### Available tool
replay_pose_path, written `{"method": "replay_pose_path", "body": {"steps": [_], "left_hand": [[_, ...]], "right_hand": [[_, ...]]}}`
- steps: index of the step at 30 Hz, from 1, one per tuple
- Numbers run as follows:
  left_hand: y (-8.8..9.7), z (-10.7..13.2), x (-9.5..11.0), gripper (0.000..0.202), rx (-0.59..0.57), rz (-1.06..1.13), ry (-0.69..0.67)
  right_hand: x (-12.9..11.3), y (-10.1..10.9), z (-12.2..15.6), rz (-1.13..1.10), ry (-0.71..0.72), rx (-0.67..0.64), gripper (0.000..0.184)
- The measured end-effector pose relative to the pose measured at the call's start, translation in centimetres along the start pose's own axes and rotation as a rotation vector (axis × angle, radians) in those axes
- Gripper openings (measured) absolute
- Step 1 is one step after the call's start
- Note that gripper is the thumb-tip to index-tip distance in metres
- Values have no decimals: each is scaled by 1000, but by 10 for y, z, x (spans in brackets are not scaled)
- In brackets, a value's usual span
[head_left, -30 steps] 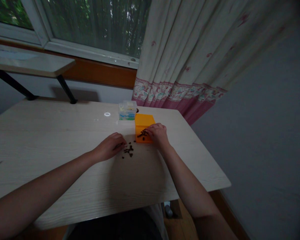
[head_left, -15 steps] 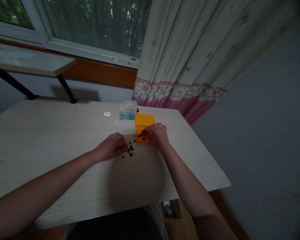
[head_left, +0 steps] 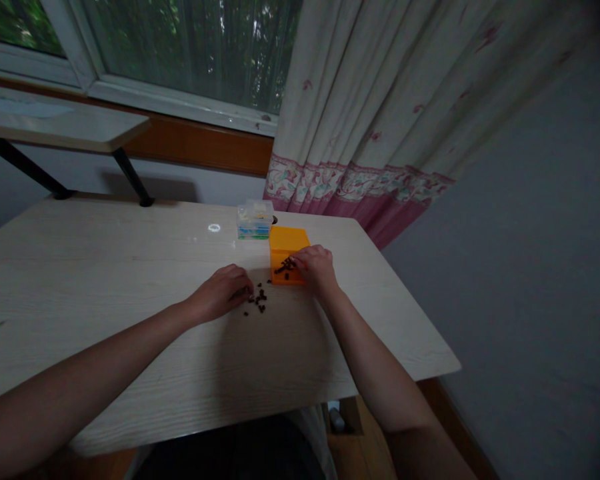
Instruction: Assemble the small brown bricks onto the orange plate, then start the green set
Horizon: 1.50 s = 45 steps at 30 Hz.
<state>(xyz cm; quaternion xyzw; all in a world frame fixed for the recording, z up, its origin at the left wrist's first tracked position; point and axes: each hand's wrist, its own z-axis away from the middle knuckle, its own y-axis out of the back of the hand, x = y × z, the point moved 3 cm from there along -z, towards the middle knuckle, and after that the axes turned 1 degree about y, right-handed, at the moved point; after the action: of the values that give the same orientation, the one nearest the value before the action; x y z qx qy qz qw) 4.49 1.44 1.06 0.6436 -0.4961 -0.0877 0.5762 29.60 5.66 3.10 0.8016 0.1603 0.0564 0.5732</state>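
Small dark brown pieces (head_left: 261, 299) lie loosely scattered on the table; their exact kind is too small to make out. At their left edge is my left hand (head_left: 223, 293), its fingers curled together close to the tabletop. Whatever its fingertips pinch is hidden. An orange box (head_left: 289, 238) stands just beyond the pieces, and a cluster of dark pieces (head_left: 285, 265) shows against its front part. My right hand (head_left: 319, 268) reaches over the box's right side, with thumb and fingers pinched at this cluster. What lies between those fingertips cannot be made out.
A clear plastic case (head_left: 255, 220) with blue and green contents stands behind the orange box, a small dark round object (head_left: 275, 220) beside it. A raised shelf (head_left: 95, 130) on black legs is at the back left. A curtain (head_left: 350, 167) hangs behind the table (head_left: 130, 267).
My left hand has shifted very slightly left, and a dark piece by its fingertips shows more plainly. My right hand stays at the orange box.
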Motion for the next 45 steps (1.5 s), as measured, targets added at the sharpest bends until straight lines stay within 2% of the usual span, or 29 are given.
{"method": "replay_pose_path", "body": {"steps": [15,20,25,30,40,45], "left_hand": [[-1,0,-2,21,37,-65,37],[2,-1,-2,24,77,-27,79],[4,0,-4,26,114,10,89],[4,1,-5,27,146,33,54],[5,1,-3,27,136,51,44],[4,1,-4,28,154,42,36]], "right_hand": [[-3,-1,0,-6,18,28,25],[-19,6,4,-87,122,78,26],[-49,11,13,-190,323,30,26],[-68,9,22,-243,433,18,26],[-78,3,25,-264,492,78,22],[-78,1,26,-300,549,159,17]]}}
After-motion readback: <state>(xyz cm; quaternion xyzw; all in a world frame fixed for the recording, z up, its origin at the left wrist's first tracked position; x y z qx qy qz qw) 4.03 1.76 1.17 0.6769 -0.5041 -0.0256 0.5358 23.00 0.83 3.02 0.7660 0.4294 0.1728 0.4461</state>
